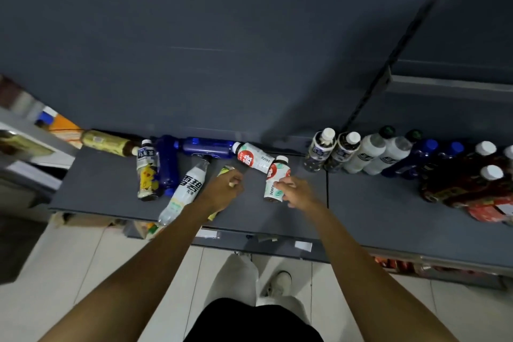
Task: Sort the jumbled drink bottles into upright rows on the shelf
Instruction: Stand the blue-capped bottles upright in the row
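My right hand grips a white juice bottle with a red label, standing on the grey shelf. My left hand is closed on a green-and-yellow bottle, mostly hidden under the hand and wrist. A second juice bottle lies on its side behind. Left of my hands lie a white soda bottle, two blue bottles, a tea bottle and a yellow bottle. At the right, upright rows of bottles stand along the back.
Red-labelled bottles stand in front at the far right. The shelf's front edge carries price tags. A lower shelf with packets and a tiled floor lie below. Another shelf unit stands at the left.
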